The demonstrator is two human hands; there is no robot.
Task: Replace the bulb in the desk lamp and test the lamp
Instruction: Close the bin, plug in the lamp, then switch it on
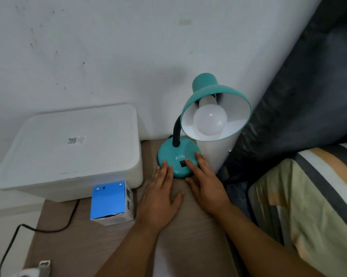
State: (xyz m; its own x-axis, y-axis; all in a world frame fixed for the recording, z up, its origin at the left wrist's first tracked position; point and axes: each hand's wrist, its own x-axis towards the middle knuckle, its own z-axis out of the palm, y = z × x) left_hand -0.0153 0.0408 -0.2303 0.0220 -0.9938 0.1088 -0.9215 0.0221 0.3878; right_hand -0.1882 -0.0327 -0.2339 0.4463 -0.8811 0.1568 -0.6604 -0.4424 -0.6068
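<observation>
1. Two bare arms reach up from the bottom of the view over a brown wooden table top [84, 242].
2. The left hand [158, 198] lies flat on the table, palm down, fingers spread a little. Its fingertips [165, 163] touch the front left edge of the lamp base [169, 154].
3. The right hand [205, 182] is also flat and loose, holding nothing. Its pointing finger [190, 164] sits right at the small black switch [182, 163] on the base. Another finger rests on the base's right side.
4. The teal desk lamp [206, 96] stands at the back of the table, near the wall. Its black bendy neck [176, 132] curves up to the shade.
5. A round white bulb [210, 119] sits inside the shade, facing the camera. It does not look lit.
6. A small blue and white box [110, 202] stands just left of the left hand.
7. A big white plastic bin with a lid [68, 148] sits behind the box.
8. A dark cord [14, 236] snakes along the left.
9. Striped bedding [308, 196] lies on the right.
</observation>
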